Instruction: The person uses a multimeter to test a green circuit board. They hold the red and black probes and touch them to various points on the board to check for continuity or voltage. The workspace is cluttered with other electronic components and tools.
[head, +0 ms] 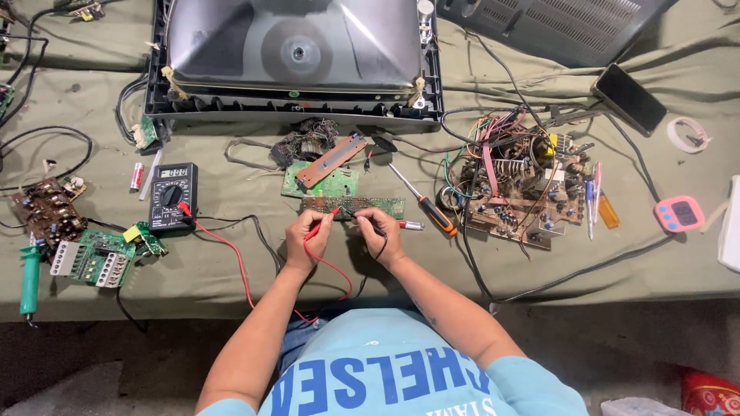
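Note:
My left hand grips a red test probe, its tip touching a long narrow green circuit board lying on the table. Just to the right, my right hand grips a black test probe whose tip meets the same board near the red one. Red and black leads run left from my hands to a black multimeter. Behind the narrow board lies a second green board with a brown strip across it.
An opened television tube set fills the back. At the right are a large brown wired circuit board, an orange-handled screwdriver, a dark phone and a pink timer. Several small boards and a green-handled soldering iron sit left.

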